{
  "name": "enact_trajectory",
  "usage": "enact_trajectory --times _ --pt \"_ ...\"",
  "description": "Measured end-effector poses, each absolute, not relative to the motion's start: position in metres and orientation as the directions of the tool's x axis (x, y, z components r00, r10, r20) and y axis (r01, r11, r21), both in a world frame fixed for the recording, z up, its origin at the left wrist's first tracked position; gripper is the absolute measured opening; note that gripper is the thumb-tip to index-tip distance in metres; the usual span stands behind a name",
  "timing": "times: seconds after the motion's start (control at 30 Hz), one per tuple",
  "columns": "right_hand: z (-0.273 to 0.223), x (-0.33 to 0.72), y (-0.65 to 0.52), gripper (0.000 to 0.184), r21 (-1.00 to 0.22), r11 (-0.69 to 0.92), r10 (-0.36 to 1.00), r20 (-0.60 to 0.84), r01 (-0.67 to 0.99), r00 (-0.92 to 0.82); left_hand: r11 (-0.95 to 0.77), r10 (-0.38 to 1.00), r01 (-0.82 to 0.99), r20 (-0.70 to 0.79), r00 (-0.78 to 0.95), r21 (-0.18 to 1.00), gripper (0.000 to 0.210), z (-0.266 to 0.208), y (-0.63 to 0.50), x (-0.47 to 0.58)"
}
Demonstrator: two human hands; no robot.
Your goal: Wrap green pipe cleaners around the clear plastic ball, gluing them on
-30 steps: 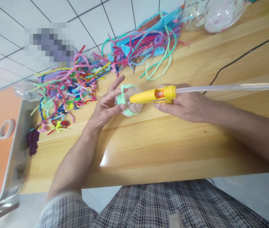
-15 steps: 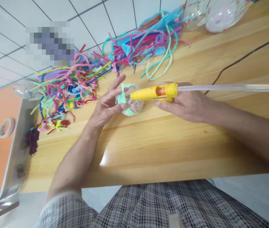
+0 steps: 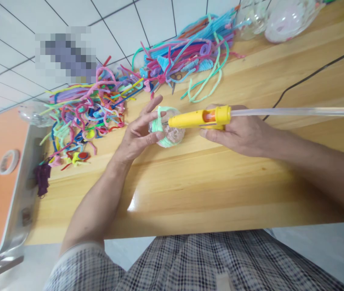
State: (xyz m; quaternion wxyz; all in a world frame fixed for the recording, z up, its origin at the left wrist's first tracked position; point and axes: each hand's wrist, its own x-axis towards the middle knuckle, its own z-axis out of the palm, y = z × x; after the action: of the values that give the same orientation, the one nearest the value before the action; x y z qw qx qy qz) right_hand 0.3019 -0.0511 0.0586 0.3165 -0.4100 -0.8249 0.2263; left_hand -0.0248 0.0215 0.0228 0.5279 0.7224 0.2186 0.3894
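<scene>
My left hand (image 3: 138, 135) grips a clear plastic ball (image 3: 176, 135) from its left side, the thumb in front and fingers behind. Pale green pipe cleaner (image 3: 166, 141) is wrapped around the ball's left part and rim. In my right hand (image 3: 238, 135) is a yellow hot glue gun (image 3: 200, 117), held level with its nozzle pointing left at the green windings. Whether the tip touches them I cannot tell. A long translucent glue stick (image 3: 296, 112) sticks out of the gun's back end to the right. The gun's handle is mostly hidden by my fingers.
Pipe cleaner pieces (image 3: 81, 117) lie heaped at the left, with a longer bundle (image 3: 186, 48) along the tiled wall. Scissors (image 3: 174, 81) rest by that bundle. Clear plastic balls (image 3: 290, 20) stand at the back right. A black cord (image 3: 305, 74) crosses the wooden table (image 3: 208, 190).
The whole view has shifted very slightly. Both hands, the ball and the glue gun keep nearly the same places relative to each other.
</scene>
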Motion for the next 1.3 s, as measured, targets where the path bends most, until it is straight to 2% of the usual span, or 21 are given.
enact_trajectory --times 0.37,1.07,1.3 --pt "0.054 0.302 -0.051 0.025 -0.655 0.530 0.837 0.305 0.538 -0.453 -0.366 0.720 -0.070 0.330 0.610 0.928 0.060 0.026 0.020 -0.025" --pt "0.058 0.301 -0.052 0.015 -0.681 0.522 0.845 0.331 0.513 -0.420 -0.369 0.747 -0.035 0.319 0.584 0.929 0.052 0.031 0.011 -0.019" --pt "0.062 0.301 -0.053 0.014 -0.712 0.486 0.866 0.316 0.507 -0.387 -0.407 0.727 -0.004 0.326 0.604 0.913 0.056 0.027 0.013 -0.020"
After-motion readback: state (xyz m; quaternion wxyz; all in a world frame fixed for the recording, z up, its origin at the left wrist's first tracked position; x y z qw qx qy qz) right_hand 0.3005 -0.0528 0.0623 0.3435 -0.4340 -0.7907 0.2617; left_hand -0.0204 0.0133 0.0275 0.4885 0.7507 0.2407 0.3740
